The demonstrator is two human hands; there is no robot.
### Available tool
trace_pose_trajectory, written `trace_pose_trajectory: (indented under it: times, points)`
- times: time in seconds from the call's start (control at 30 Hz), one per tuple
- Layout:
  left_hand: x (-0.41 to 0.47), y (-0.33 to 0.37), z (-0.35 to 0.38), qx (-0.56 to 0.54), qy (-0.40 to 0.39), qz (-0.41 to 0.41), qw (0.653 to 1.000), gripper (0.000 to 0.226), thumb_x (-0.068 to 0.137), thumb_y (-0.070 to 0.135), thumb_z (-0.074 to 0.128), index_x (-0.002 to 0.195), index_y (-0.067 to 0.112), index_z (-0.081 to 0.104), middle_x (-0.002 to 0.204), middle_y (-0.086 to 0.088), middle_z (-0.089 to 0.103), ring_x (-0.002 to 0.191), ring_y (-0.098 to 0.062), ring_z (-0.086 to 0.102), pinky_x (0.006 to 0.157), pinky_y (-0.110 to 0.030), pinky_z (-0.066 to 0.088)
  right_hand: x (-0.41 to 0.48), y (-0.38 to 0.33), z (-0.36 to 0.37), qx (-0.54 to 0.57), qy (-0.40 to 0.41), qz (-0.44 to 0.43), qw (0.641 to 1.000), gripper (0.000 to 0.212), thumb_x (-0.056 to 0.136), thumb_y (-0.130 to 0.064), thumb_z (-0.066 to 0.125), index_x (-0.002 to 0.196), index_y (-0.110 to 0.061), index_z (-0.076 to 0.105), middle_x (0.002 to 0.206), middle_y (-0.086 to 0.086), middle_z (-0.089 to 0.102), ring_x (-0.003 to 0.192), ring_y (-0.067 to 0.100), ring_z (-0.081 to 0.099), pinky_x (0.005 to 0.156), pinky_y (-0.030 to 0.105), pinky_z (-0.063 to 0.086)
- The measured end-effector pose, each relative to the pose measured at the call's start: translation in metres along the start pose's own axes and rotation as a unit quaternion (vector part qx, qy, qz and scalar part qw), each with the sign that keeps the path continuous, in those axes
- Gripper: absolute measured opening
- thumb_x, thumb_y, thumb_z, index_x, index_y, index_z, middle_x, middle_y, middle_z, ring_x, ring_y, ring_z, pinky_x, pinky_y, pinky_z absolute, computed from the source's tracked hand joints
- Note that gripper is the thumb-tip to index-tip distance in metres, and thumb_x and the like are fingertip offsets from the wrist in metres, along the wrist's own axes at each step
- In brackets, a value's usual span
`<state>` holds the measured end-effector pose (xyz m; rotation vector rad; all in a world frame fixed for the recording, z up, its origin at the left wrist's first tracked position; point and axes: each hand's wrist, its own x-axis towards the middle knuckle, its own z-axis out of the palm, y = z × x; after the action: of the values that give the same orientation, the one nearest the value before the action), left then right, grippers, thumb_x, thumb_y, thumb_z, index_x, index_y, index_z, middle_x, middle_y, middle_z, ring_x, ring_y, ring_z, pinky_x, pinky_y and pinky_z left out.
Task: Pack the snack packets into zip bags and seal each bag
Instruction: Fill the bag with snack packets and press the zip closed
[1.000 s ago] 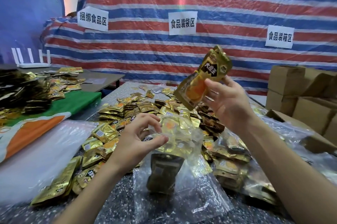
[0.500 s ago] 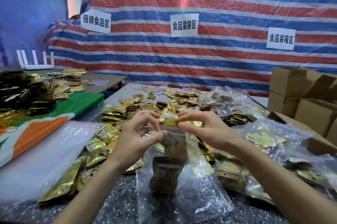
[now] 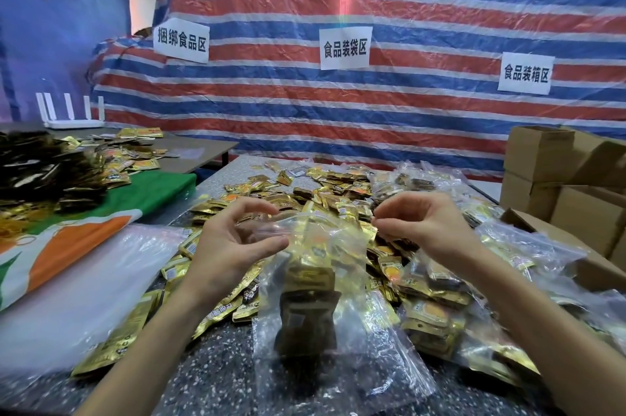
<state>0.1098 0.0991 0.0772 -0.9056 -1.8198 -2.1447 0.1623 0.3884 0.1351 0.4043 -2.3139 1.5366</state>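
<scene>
Left hand [image 3: 230,246]: thumb below and index above the left end of the bag's mouth, curled round it. A gap shows between the tips.
Right hand [image 3: 430,229]: fingertips [image 3: 384,212] pressed together, pinching the right end of the mouth.
Bag [image 3: 342,334]: hangs below and between both sets of fingers. Its top edge is stretched from one pinch to the other, and its bottom rests on the table [image 3: 210,381].
Bag's look: clear, crinkled, glossy plastic, standing upright. Whether the zip is closed cannot be told.
Packets [image 3: 308,280]: gold and dark, stacked inside the bag, under the fingers.
Loose packets [image 3: 338,185]: heaped beyond the fingertips.
Filled bags [image 3: 508,246]: right of the right hand.
</scene>
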Motion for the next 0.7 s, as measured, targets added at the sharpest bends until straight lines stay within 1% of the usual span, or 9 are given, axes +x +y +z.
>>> trace_pose_trajectory:
  times: [0.1,0.13,0.17,0.27,0.37,0.5,0.57,0.63,0.7]
  points:
    - [-0.001,-0.002,-0.001,-0.002,-0.003,-0.017,1.0,0.046,0.065,0.009,0.087,0.106,0.02,0.069,0.091,-0.015,0.074,0.088,-0.027,0.075,0.075,-0.026,0.058,-0.004,0.001,0.008,-0.031,-0.078,0.035,0.996,0.046,0.07,-0.034,0.08,0.112,-0.016,0.073,0.106,0.0,0.076,0.096,0.017,0.073,0.084,0.03,0.06]
    - [-0.001,-0.002,-0.001,-0.003,-0.006,-0.017,1.0,0.047,0.064,0.01,0.089,0.106,0.019,0.069,0.092,-0.014,0.074,0.089,-0.028,0.075,0.075,-0.027,0.058,-0.005,0.002,0.012,-0.047,-0.103,0.047,0.992,0.045,0.073,-0.034,0.08,0.114,-0.015,0.072,0.107,-0.001,0.076,0.096,0.016,0.073,0.085,0.03,0.059]
    - [-0.001,-0.003,0.0,-0.003,-0.008,-0.015,1.0,0.048,0.064,0.013,0.091,0.105,0.019,0.069,0.093,-0.012,0.074,0.09,-0.028,0.074,0.076,-0.027,0.059,-0.006,0.003,0.016,-0.058,-0.117,0.05,0.99,0.037,0.077,-0.028,0.08,0.11,-0.013,0.074,0.104,0.001,0.077,0.094,0.016,0.074,0.084,0.029,0.059]
    - [0.0,-0.003,0.0,-0.006,-0.001,-0.013,1.0,0.051,0.059,0.023,0.093,0.104,0.021,0.07,0.099,-0.006,0.074,0.091,-0.026,0.074,0.078,-0.026,0.058,-0.007,0.003,0.022,-0.068,-0.08,0.03,0.994,0.007,0.086,-0.009,0.075,0.092,-0.007,0.078,0.086,0.008,0.078,0.081,0.025,0.074,0.077,0.031,0.061]
    - [-0.001,-0.006,-0.003,-0.024,0.02,-0.031,0.999,0.051,0.056,0.033,0.094,0.101,0.022,0.072,0.105,-0.005,0.074,0.093,-0.024,0.074,0.076,-0.023,0.057,-0.011,0.001,0.022,-0.094,-0.049,0.005,0.994,0.007,0.087,-0.008,0.074,0.091,-0.007,0.079,0.085,0.006,0.078,0.079,0.021,0.073,0.076,0.034,0.06]
    - [0.0,-0.008,-0.006,-0.103,0.05,-0.084,0.99,0.059,0.041,0.041,0.1,0.086,0.009,0.079,0.092,-0.019,0.075,0.085,-0.027,0.075,0.076,-0.025,0.059,-0.013,-0.006,0.014,-0.098,-0.02,-0.023,0.995,0.007,0.088,-0.014,0.073,0.092,-0.013,0.079,0.087,0.003,0.078,0.081,0.02,0.073,0.073,0.033,0.061]
    - [0.001,-0.005,-0.008,-0.093,0.054,-0.077,0.991,0.05,0.045,0.035,0.098,0.081,0.007,0.08,0.083,-0.019,0.075,0.076,-0.023,0.074,0.07,-0.023,0.059,-0.012,-0.009,0.012,-0.103,-0.012,-0.043,0.994,0.007,0.089,-0.015,0.072,0.093,-0.014,0.078,0.085,0.002,0.077,0.078,0.017,0.072,0.073,0.031,0.061]
    - [0.001,0.0,-0.007,-0.051,0.061,-0.038,0.996,0.031,0.055,0.028,0.089,0.08,0.011,0.081,0.076,-0.015,0.075,0.069,-0.018,0.071,0.067,-0.021,0.057,-0.011,-0.01,0.012,-0.117,-0.001,-0.07,0.991,0.007,0.089,-0.017,0.072,0.093,-0.013,0.077,0.082,0.001,0.076,0.075,0.017,0.071,0.071,0.029,0.06]
    - [0.0,0.0,-0.005,-0.037,0.076,0.003,0.996,0.023,0.059,0.025,0.085,0.078,0.013,0.081,0.076,-0.011,0.076,0.068,-0.015,0.069,0.066,-0.02,0.057,-0.013,-0.01,0.014,-0.116,0.007,-0.086,0.989,0.01,0.087,-0.023,0.072,0.091,-0.014,0.076,0.081,0.0,0.075,0.073,0.018,0.07,0.068,0.028,0.059]
